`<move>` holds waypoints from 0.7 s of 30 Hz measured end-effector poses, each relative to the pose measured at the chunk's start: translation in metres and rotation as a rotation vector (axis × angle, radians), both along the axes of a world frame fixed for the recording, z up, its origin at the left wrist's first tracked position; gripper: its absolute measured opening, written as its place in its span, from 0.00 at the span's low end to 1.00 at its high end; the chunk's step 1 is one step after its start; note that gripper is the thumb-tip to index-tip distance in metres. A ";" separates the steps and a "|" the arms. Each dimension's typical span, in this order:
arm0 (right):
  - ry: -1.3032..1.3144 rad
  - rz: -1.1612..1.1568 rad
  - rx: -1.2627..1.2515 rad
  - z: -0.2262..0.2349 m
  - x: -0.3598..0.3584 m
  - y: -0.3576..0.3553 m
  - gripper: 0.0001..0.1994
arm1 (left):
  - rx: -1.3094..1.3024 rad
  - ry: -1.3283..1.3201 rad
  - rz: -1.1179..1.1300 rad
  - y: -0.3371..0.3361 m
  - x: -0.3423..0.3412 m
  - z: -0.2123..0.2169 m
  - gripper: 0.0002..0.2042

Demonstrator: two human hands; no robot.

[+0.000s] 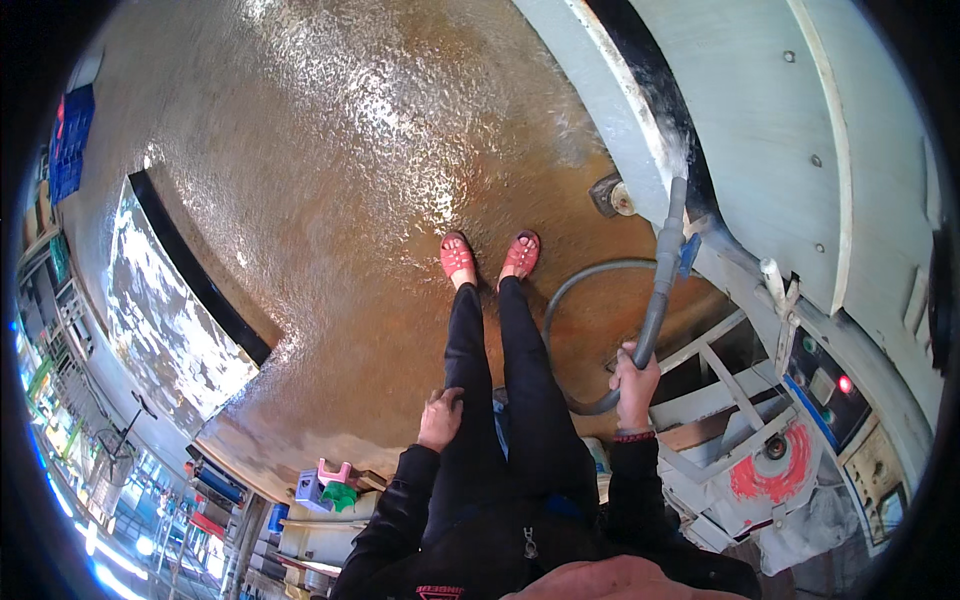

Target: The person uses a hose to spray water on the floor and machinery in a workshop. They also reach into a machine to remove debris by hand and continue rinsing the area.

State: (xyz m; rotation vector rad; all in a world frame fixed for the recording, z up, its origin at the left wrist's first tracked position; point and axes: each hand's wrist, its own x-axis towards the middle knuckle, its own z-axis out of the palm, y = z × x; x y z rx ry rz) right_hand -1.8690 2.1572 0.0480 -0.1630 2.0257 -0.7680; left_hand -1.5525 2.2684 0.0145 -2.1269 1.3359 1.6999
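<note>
My right hand is wrapped round a grey hose, held out ahead and to the right. Its straight pipe end points at the lower edge of a large pale grey machine. Whitish spray shows where the pipe's tip meets the dark band along that edge. From the hose a loop curves back over the wet floor toward my right leg. My left hand hangs in front of my left thigh, its fingers curled in, with nothing visible in them.
Brown, wet, shiny floor spreads ahead of my red sandals. At right stand a control panel with a lit red button and a metal frame. A paint-worn panel with a black edge is at left. Blue crates stand beyond.
</note>
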 end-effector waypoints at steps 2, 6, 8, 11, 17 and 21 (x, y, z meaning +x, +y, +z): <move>-0.051 -0.050 0.003 -0.004 -0.008 -0.003 0.05 | -0.011 0.009 -0.004 -0.005 -0.002 0.003 0.13; -0.120 -0.162 0.095 -0.005 -0.025 0.001 0.05 | -0.005 0.009 0.000 -0.014 -0.002 0.008 0.13; -0.119 -0.177 0.057 -0.005 -0.036 0.003 0.06 | -0.023 0.027 -0.020 -0.016 0.000 0.007 0.13; -0.136 -0.254 0.030 -0.007 -0.053 0.001 0.07 | -0.050 0.028 -0.045 -0.016 0.004 0.004 0.13; -0.155 -0.172 0.063 -0.006 -0.098 -0.004 0.08 | -0.005 0.043 -0.088 -0.015 0.000 0.001 0.13; -0.161 -0.102 0.028 0.008 -0.115 0.008 0.08 | 0.077 0.046 -0.036 -0.019 -0.001 0.009 0.13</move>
